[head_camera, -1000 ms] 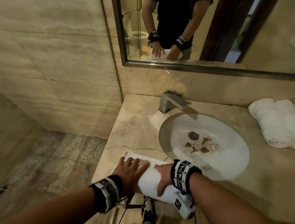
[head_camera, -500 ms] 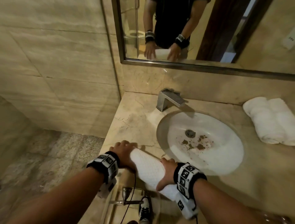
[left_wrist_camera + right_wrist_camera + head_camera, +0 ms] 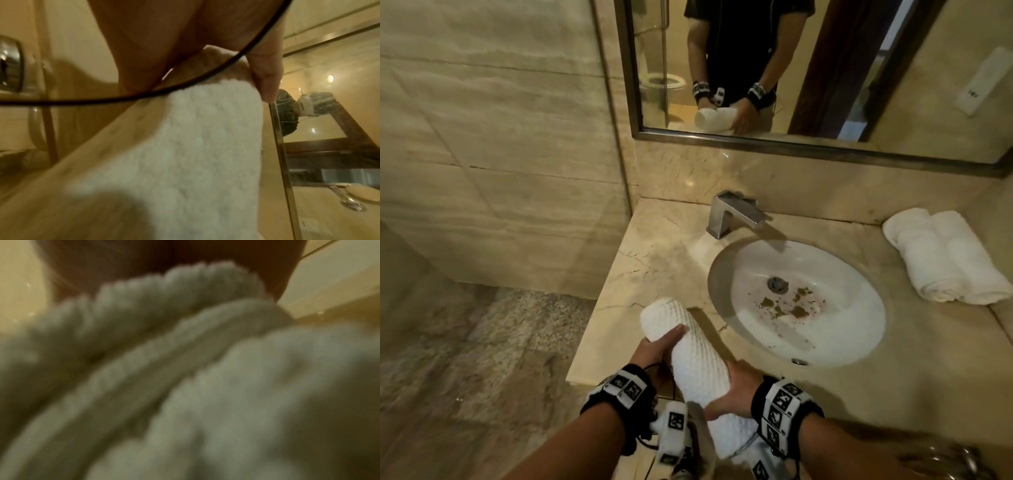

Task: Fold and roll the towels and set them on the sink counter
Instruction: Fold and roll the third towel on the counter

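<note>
Head view: rolled waffle towel (image 3: pixel 690 353) now lifted off the counter (image 3: pixel 654 253), tilted; a second ago it lay flat under both palms, so rolling looks done and placing comes next.
Left hand (image 3: pixel 654 353): fingers curled round the roll's far end.
Right hand (image 3: pixel 736 387): wrapped round the near end.
Two finished rolls (image 3: pixel 941 257): well right of the fingers, beyond the sink (image 3: pixel 722 274).
Left wrist view: thumb (image 3: pixel 265 71) presses the towel's edge.
Right wrist view: blurred towel folds; fingers unclear.

head view high, facing down over the counter (image 3: pixel 654 260), both wrist views pressed close against the rolled towel (image 3: pixel 205 146)
</note>
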Demonstrator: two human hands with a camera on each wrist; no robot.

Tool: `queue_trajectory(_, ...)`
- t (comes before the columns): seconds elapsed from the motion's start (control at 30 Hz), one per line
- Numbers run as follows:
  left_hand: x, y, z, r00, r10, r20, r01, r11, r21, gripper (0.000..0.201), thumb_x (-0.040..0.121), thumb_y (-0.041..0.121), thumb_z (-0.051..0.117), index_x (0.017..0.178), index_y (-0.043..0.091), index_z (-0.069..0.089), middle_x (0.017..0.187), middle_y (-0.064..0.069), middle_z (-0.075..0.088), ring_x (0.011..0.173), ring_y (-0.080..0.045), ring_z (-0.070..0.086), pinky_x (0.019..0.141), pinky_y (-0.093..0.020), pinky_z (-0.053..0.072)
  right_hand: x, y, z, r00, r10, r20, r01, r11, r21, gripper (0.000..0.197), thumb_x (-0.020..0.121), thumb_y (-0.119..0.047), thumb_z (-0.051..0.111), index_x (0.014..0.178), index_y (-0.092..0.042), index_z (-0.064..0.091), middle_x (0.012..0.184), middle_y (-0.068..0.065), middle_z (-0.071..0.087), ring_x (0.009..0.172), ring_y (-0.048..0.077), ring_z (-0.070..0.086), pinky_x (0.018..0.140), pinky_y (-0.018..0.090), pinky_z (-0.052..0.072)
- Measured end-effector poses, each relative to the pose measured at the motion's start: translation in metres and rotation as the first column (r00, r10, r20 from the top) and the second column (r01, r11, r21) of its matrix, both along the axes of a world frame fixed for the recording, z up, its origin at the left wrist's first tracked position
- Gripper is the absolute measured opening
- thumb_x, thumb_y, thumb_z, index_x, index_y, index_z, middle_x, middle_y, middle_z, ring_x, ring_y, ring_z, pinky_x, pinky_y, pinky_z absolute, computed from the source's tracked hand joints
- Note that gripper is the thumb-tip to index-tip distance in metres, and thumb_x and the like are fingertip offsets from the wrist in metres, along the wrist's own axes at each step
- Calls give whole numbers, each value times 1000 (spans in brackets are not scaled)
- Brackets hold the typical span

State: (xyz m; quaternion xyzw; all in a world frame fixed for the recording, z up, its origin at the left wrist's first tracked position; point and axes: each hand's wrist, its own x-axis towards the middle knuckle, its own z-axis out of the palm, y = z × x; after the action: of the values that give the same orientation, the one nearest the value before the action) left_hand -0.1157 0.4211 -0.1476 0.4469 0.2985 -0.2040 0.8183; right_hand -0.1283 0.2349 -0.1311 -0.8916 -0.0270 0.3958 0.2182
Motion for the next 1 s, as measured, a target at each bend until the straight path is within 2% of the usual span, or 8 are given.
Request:
queue_trajectory(0.1,0,-15,5,997,65,49,-67,997,38,53,71,14,81,117,2,59,110,-24,67,99,-40,65,73,-49,56,-15,-6,-1,991,-134,-9,134,978,163,97,54,-42,86,135,-23,36,130,-1,52,106,16,48,90,32,43)
queue_trajectory(0.17,-2,-23,10,986,91,138,-102,992,76,69,59,14,86,122,5,57,110,-22,68,99,-39,66,78,-55,55,-25,-12,0,978,-207,-28,207,946,249,100,54,-37,86,137,-24,33,133,-2,51,113,17,47,97,36,42)
queue_trajectory(0.27,-4,-35,29,959,32,281,-58,995,85,74,56,15,86,123,5,56,112,-21,67,101,-40,66,85,-62,50,-34,-25,9,960,-279,-23,273,913,305,112,49,-42,88,140,-25,25,134,-3,48,119,18,47,103,40,41)
queue_trajectory(0.53,5,-98,98,875,-164,456,149,986,70,78,58,10,84,129,10,50,120,-19,64,106,-38,64,85,-57,52,-55,-93,59,932,-359,-41,334,811,480,122,41,-59,88,131,-31,10,135,-8,38,127,18,39,110,43,35)
queue_trajectory(0.67,8,-146,126,836,-257,484,233,966,112,89,52,23,91,130,15,49,123,-20,62,110,-40,61,90,-62,48,-73,-136,81,881,-472,17,386,742,548,112,63,-33,88,136,-33,3,127,-11,36,119,13,40,100,31,38)
queue_trajectory(0.8,12,-194,143,820,-298,488,272,954,125,93,45,28,92,128,18,51,119,-15,66,106,-35,64,89,-57,51,-86,-176,95,844,-529,86,400,728,557,112,53,-51,88,141,-28,24,135,-12,46,123,9,46,99,28,41)
queue_trajectory(0.9,19,-220,153,803,-323,501,313,944,107,91,47,25,89,129,17,50,119,-15,66,106,-34,65,86,-52,54,-88,-202,101,805,-587,88,462,712,528,87,60,-52,84,129,-24,40,119,-13,55,112,8,53,84,20,43)
queue_trajectory(1.0,34,-241,158,802,-349,484,353,932,86,90,50,24,88,130,13,50,116,-15,67,104,-34,66,80,-47,56,-84,-223,103,741,-669,63,538,647,540,87,49,-60,85,119,-27,44,113,-12,58,102,7,56,79,24,47)
